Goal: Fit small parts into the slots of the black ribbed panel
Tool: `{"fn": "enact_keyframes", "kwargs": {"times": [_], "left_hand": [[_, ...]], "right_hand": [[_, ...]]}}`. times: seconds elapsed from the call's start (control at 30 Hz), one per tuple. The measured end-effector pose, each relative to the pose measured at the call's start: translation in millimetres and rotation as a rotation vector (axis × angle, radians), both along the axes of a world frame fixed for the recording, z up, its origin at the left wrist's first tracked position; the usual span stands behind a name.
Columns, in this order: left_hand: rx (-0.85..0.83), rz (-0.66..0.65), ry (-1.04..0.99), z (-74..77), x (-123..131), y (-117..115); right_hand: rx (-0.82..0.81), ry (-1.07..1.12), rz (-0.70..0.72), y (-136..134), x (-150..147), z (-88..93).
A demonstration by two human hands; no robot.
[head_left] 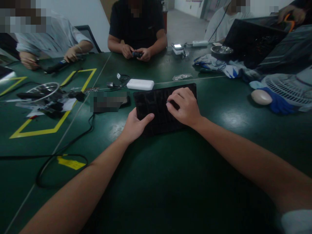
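A black, flat, rectangular case-like thing [159, 118] with faint ridges or compartments lies on the green table in front of me, its far edge slightly raised. My left hand [137, 125] grips its near left side, thumb on top and fingers hidden beneath. Over its right half is my right hand [184, 105], fingers curled and the thumb and index tips close together at the surface. Whatever may be between those fingertips is too dark and small to make out.
Behind the case is a white power bank [140, 84]; left of it, a dark phone-like slab [124, 101]. A metal bowl of parts [46, 91] and a looping black cable [65, 152] are at left. A fan [282, 87] and blue glove [280, 102] sit right. Several people work around the table.
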State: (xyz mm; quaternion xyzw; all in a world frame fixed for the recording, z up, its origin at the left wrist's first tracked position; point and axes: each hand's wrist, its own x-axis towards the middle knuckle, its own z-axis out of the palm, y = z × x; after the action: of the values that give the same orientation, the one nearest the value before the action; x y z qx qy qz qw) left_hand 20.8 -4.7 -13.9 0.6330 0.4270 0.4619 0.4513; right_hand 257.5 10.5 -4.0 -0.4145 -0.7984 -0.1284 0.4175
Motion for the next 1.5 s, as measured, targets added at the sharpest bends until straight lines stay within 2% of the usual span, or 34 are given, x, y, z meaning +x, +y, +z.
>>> {"fn": "enact_keyframes", "kwargs": {"times": [0.53,0.83,1.5], "left_hand": [[-0.011,0.009,0.019,3.5,0.9,-2.2],[-0.026,0.024,0.005,1.8,1.3,-2.0],[-0.020,0.017,0.002,3.9,1.6,-2.4]], "right_hand": [[-0.035,-0.020,0.063,-2.2,1.2,1.4],[0.000,-0.054,0.040,-1.8,-0.3,1.7],[-0.035,-0.064,0.030,-3.5,-1.6,4.3]]}}
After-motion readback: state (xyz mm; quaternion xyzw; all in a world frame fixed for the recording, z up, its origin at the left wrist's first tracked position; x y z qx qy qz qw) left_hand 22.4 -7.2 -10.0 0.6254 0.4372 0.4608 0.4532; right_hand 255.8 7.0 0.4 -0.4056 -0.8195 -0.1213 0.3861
